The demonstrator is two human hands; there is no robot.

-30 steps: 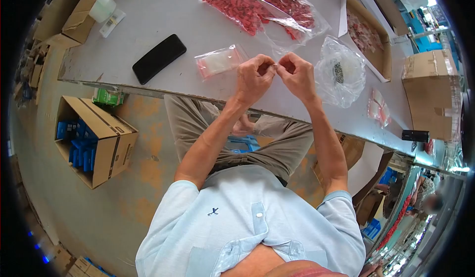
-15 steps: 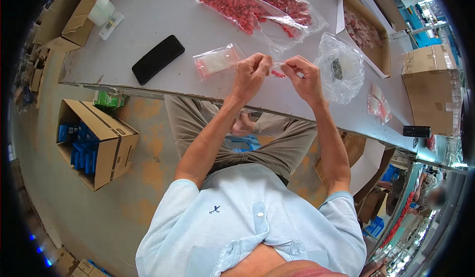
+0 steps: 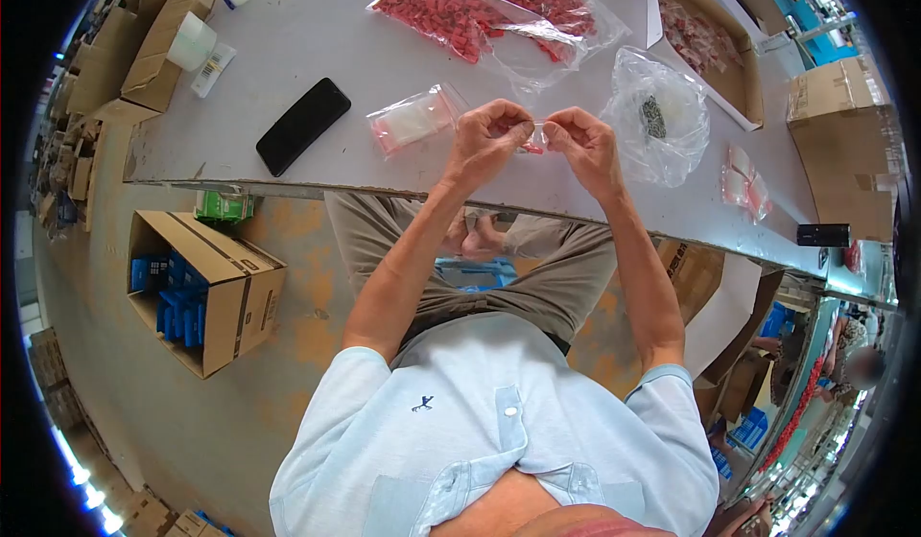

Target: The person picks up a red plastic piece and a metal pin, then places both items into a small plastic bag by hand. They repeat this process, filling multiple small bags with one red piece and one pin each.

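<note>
Over the grey desk [image 3: 317, 38], the left hand [image 3: 489, 139] and right hand [image 3: 580, 144] both pinch a small clear bag [image 3: 533, 140]; an open cardboard box [image 3: 206, 288] sits on the worn floor [image 3: 144, 412], near left.

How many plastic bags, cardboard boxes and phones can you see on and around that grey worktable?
Clear plastic bags: 5 — large bag of red pieces, bag of dark parts, small bag, red-edged bag, tiny bag pinched by left hand and right hand.
Brown cardboard boxes: 4
Black phones: 1
Total: 10
</note>
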